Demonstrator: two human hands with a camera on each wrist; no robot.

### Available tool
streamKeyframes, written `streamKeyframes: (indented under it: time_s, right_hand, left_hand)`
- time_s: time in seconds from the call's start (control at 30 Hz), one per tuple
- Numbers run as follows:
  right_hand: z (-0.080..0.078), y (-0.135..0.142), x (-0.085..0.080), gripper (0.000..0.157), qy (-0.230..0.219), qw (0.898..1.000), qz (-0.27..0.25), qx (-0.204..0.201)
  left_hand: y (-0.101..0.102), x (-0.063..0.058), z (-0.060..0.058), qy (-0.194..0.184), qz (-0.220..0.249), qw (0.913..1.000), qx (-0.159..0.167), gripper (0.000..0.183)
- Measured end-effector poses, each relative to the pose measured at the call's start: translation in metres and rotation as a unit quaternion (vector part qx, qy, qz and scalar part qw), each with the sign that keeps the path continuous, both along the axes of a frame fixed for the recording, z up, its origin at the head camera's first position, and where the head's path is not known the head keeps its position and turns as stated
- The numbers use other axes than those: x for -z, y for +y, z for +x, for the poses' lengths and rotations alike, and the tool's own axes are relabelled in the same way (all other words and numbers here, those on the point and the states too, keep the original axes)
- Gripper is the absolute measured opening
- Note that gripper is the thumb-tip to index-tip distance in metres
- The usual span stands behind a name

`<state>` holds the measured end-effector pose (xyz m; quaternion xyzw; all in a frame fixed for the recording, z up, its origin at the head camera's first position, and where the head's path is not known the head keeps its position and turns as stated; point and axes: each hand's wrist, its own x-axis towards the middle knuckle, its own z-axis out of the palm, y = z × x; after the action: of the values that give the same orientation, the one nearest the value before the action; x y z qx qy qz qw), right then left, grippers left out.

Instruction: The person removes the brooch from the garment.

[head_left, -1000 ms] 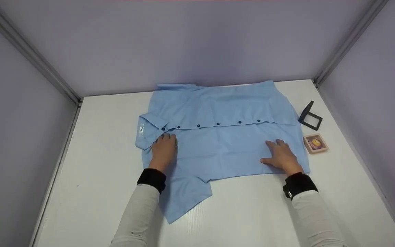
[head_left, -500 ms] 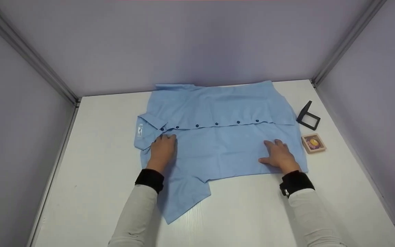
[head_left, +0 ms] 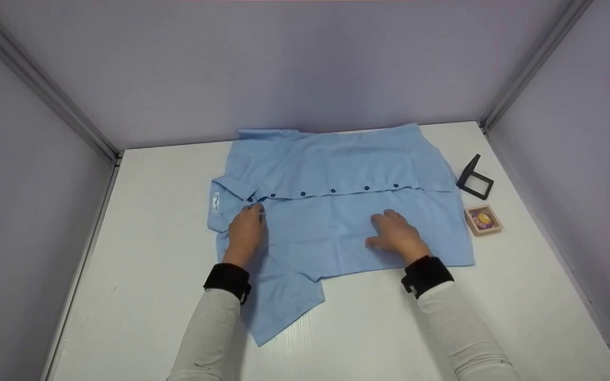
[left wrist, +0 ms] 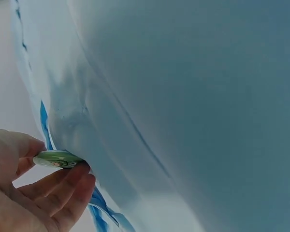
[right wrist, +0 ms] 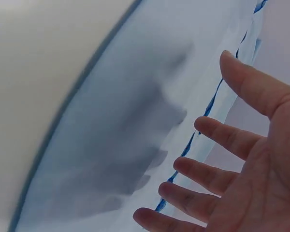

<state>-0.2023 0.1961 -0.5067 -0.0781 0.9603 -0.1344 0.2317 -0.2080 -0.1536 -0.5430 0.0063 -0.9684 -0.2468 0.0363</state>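
Note:
A light blue short-sleeved shirt (head_left: 310,238) lies flat, buttoned front up, its collar (head_left: 223,203) to the left. My left hand (head_left: 245,230) is at the shirt just below the collar. In the left wrist view, that hand pinches a small round green badge (left wrist: 57,158) between thumb and fingers, held edge-on close to the cloth; its face is mostly hidden. My right hand (head_left: 397,235) is over the lower front of the shirt. In the right wrist view its fingers (right wrist: 227,137) are spread, with nothing between them, and their shadow falls on the fabric.
Right of the hem stand an opened black frame-like case (head_left: 475,181) and a small wooden box (head_left: 483,220) with a round yellow and purple piece inside. The white table (head_left: 151,264) is walled in by grey panels at the back and both sides.
My right hand has moved left across the shirt, away from the hem. The left hand has shifted slightly beside the collar. The shirt lies as before.

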Motion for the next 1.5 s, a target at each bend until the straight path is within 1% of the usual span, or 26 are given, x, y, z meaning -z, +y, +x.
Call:
streamKeyframes:
  time_s: [0.07, 0.17, 0.3, 0.43, 0.53, 0.63, 0.77, 0.9, 1.07, 1.3, 1.5]
  right_hand:
    - [0.000, -0.013, 0.000, 0.067, 0.003, 1.000, 0.001, -0.020]
    - [0.000, -0.031, 0.000, 0.066, 0.007, 0.999, -0.009, -0.036]
    - [0.002, -0.051, 0.003, 0.063, 0.013, 0.998, -0.029, -0.058]
    - [0.004, -0.065, 0.006, 0.058, 0.017, 0.995, -0.040, -0.090]
    - [0.004, -0.073, 0.009, 0.057, 0.021, 0.992, -0.046, -0.113]
    - [0.005, -0.079, 0.012, 0.055, 0.031, 0.990, -0.046, -0.131]
    - [0.006, -0.082, 0.016, 0.054, 0.040, 0.989, -0.034, -0.141]
    - [0.007, -0.082, 0.017, 0.052, 0.044, 0.989, -0.034, -0.140]
    - [0.007, -0.081, 0.017, 0.051, 0.050, 0.988, -0.037, -0.140]
    - [0.003, -0.079, 0.022, 0.051, 0.048, 0.989, -0.017, -0.141]
    - [0.003, -0.078, 0.022, 0.051, 0.043, 0.989, -0.024, -0.140]
  left_hand:
    - [-0.001, 0.000, 0.000, -0.005, 0.025, 0.9996, -0.010, 0.016]
    - [-0.004, 0.000, 0.000, -0.005, 0.054, 0.9983, -0.021, 0.017]
    - [-0.007, 0.001, 0.001, 0.000, 0.080, 0.9965, -0.026, 0.018]
    - [-0.009, 0.000, 0.001, -0.002, 0.114, 0.9929, -0.032, 0.020]
    - [-0.010, 0.000, 0.002, 0.000, 0.150, 0.9879, -0.038, 0.023]
    - [-0.011, 0.001, 0.002, 0.003, 0.188, 0.9811, -0.046, 0.026]
    - [-0.013, 0.004, 0.002, 0.002, 0.226, 0.9719, -0.067, 0.030]
    - [-0.015, 0.004, 0.001, -0.011, 0.240, 0.9665, -0.090, 0.029]
    - [-0.019, 0.005, 0.001, -0.032, 0.243, 0.9634, -0.109, 0.028]
    - [-0.022, 0.005, 0.002, -0.032, 0.258, 0.9571, -0.128, 0.024]
    - [-0.024, 0.006, 0.003, -0.046, 0.272, 0.9508, -0.141, 0.024]
